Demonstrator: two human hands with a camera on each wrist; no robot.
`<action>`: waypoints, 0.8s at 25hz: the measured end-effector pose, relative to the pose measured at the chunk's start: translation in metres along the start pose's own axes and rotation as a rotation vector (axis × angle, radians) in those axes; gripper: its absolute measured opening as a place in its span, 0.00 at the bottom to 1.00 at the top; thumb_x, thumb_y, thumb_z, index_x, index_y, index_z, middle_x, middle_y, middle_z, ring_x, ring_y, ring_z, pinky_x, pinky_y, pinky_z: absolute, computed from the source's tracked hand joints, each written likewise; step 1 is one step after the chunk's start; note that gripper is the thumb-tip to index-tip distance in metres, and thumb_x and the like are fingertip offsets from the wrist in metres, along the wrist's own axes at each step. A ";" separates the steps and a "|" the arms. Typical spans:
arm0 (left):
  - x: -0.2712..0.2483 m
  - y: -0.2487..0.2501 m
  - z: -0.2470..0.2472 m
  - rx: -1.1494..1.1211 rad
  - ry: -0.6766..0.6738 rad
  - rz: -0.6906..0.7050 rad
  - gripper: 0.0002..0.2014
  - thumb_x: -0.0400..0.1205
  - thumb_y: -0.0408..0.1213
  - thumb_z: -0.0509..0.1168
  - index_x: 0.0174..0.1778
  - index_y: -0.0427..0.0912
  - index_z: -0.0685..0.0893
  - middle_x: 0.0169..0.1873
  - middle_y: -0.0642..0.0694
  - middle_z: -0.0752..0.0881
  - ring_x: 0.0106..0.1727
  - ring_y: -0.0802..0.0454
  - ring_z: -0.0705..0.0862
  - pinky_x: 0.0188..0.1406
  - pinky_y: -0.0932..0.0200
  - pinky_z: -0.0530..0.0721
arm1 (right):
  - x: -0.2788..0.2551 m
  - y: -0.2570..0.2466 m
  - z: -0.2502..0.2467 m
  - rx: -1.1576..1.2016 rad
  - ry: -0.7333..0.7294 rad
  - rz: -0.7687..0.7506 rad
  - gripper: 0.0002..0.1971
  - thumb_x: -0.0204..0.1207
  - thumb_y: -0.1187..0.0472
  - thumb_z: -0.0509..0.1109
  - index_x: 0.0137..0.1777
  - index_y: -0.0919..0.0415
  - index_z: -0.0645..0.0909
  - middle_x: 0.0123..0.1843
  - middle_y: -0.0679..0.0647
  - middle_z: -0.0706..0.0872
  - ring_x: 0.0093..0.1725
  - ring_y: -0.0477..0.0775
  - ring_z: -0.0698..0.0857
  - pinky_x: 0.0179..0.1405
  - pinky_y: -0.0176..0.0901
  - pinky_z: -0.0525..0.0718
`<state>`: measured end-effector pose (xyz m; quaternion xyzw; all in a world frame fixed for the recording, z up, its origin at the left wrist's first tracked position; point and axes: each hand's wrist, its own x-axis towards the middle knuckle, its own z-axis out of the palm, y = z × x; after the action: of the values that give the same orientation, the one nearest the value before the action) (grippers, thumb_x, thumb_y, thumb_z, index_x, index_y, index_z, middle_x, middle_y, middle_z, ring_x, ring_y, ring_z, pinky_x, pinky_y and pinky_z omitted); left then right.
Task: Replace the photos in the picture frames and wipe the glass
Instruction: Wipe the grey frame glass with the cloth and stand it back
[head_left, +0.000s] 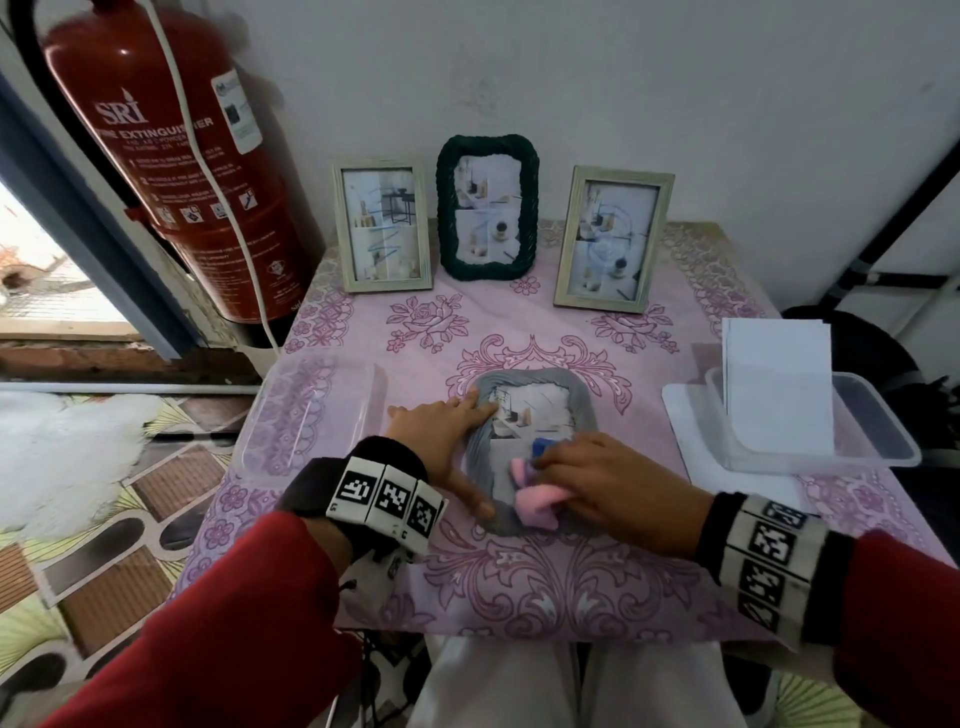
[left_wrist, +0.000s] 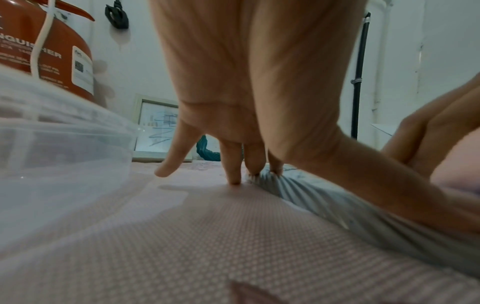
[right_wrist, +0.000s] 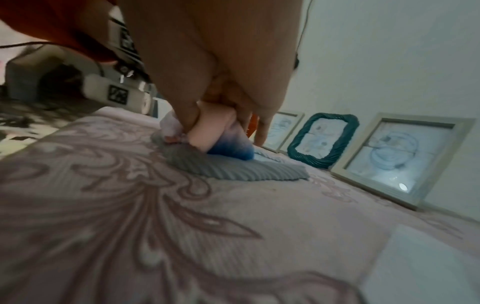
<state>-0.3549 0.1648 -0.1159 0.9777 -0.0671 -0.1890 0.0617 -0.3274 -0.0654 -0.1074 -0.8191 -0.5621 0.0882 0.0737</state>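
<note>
Grey ribbed frame (head_left: 524, 457) lies flat, glass up, in the middle of the table (head_left: 519, 587) w/ its pink patterned cloth. Left hand (head_left: 441, 441) is spread flat, fingers (left_wrist: 231, 164) straight and apart, tips on the frame's left edge and the cloth beside it, thumb along the frame's near-left side, pinning it down. Right hand (head_left: 613, 483) has its grip curled tight round a bunched pink-and-blue cloth (head_left: 535, 493), pressed on the lower right of the glass. At the back, against the wall: pale frame (head_left: 382, 226), dark green frame (head_left: 485, 208), another pale frame (head_left: 610, 239), all upright w/ photos in. Clear tub (head_left: 311, 410) left; right, another tub (head_left: 872, 436) holding white sheets (head_left: 776, 384). Red fire extinguisher (head_left: 171, 156) far left.
</note>
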 end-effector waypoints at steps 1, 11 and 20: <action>0.000 0.001 -0.002 0.025 -0.010 -0.010 0.62 0.54 0.68 0.75 0.81 0.55 0.52 0.81 0.47 0.58 0.71 0.43 0.74 0.67 0.47 0.73 | -0.008 0.001 0.000 -0.116 -0.004 -0.012 0.15 0.78 0.54 0.63 0.62 0.56 0.82 0.58 0.51 0.85 0.59 0.51 0.83 0.67 0.47 0.75; -0.006 0.005 -0.007 0.006 -0.051 -0.036 0.61 0.54 0.68 0.76 0.81 0.56 0.52 0.80 0.46 0.62 0.71 0.43 0.74 0.69 0.35 0.70 | 0.032 0.049 -0.007 -0.467 0.051 0.199 0.17 0.80 0.55 0.61 0.68 0.52 0.76 0.62 0.51 0.83 0.58 0.58 0.79 0.55 0.52 0.73; -0.004 0.006 -0.008 0.034 -0.038 -0.051 0.62 0.52 0.69 0.75 0.80 0.56 0.53 0.77 0.49 0.67 0.71 0.45 0.74 0.69 0.35 0.68 | 0.017 0.009 0.006 -0.075 -0.020 0.080 0.21 0.79 0.53 0.55 0.69 0.54 0.77 0.68 0.51 0.80 0.66 0.57 0.75 0.64 0.48 0.72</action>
<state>-0.3559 0.1599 -0.1064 0.9763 -0.0465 -0.2080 0.0387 -0.3141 -0.0524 -0.1164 -0.8421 -0.5326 0.0780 0.0340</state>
